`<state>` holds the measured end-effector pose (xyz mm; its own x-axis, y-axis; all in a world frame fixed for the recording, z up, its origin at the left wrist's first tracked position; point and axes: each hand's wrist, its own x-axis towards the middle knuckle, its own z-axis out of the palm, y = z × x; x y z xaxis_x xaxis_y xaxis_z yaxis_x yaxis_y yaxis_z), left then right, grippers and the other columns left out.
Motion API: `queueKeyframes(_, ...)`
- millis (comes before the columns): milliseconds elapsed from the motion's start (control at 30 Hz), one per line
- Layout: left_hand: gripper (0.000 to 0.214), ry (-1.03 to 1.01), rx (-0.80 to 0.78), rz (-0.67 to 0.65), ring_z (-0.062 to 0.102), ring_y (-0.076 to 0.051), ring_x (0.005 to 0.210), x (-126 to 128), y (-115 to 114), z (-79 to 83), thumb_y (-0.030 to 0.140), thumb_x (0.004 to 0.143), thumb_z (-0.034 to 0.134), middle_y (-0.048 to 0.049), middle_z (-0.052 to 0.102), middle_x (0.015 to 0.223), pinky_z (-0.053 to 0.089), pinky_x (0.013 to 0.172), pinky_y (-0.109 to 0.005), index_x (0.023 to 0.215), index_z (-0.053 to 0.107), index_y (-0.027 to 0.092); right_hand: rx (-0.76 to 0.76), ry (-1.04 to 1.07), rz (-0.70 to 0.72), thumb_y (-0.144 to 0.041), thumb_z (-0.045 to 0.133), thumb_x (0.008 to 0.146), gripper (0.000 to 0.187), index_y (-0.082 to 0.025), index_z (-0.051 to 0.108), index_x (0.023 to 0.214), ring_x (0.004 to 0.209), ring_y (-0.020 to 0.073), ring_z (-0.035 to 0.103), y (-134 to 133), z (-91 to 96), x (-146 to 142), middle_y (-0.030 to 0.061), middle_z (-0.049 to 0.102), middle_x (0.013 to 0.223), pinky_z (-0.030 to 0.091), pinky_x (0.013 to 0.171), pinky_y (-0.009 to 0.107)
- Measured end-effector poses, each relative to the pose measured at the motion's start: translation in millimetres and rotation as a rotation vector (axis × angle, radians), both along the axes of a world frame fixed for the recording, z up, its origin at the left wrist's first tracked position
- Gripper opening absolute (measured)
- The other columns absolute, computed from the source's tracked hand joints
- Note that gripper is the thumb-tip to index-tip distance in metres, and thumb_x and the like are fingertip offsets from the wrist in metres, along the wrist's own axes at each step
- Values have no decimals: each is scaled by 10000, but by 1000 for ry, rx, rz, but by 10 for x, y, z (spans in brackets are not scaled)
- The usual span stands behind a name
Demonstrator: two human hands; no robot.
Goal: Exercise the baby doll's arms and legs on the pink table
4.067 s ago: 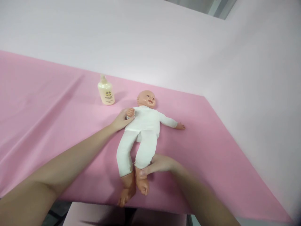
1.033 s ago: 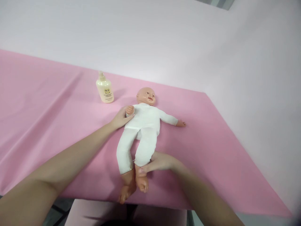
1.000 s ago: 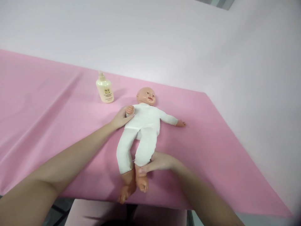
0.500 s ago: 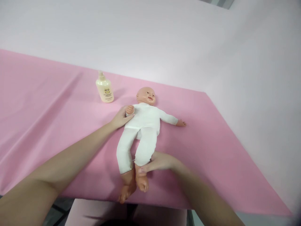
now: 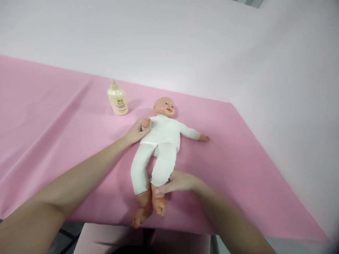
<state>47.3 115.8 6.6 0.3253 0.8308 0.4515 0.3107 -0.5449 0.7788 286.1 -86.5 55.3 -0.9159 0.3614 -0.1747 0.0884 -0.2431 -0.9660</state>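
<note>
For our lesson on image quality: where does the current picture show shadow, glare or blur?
Head view: soft shadows on the pink cloth, right of the bottle and beside the doll; small glints on the bottle and the doll's head; brighter wall just behind the cloth's far edge; the label's small print too soft to read.

The doll lies on the table, head towards the wall behind, feet near the front edge; the bottle stands left of the head, with the left hand around the doll's wrist on that side and the right hand around the ankle on the right
</note>
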Motion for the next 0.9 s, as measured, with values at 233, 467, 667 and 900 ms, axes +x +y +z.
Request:
queueKeyframes(233, 600, 0, -8, 11, 746, -368, 1150, -7, -2, -2, 850, 927, 740, -119, 810, 1150, 629, 1149, -583, 1078, 689, 272, -14, 51, -10, -702, 821, 1055, 571, -143, 776, 944, 964, 243, 845, -10, -42, 2, 85, 841, 856, 649, 955, 342)
queueKeyframes(467, 593, 3, 3, 10, 739, -349, 1104, 11, -4, 5, 859, 938, 701, -121, 808, 1122, 627, 1132, -561, 1002, 663, 271, -38, 112, 51, -699, 768, 1097, 581, -141, 791, 935, 918, 231, 851, 1, -12, -13, 93, 850, 856, 654, 927, 329)
queueKeyframes(667, 582, 17, 2, 7, 740, -355, 1148, -1, 1, 3, 847, 950, 696, -133, 803, 1154, 631, 1152, -559, 1035, 668, 272, -11, 58, 0, -724, 816, 1050, 591, -150, 780, 917, 975, 241, 844, 4, -4, 0, 88, 840, 861, 645, 966, 338)
queueKeyframes(900, 560, 23, -2, -16, 748, -356, 1124, -8, 10, 15, 818, 948, 712, -129, 810, 1138, 649, 1118, -564, 1051, 691, 268, 41, -9, -57, -695, 869, 1018, 557, -163, 762, 894, 1012, 235, 823, 11, 22, 9, 78, 840, 890, 633, 977, 335)
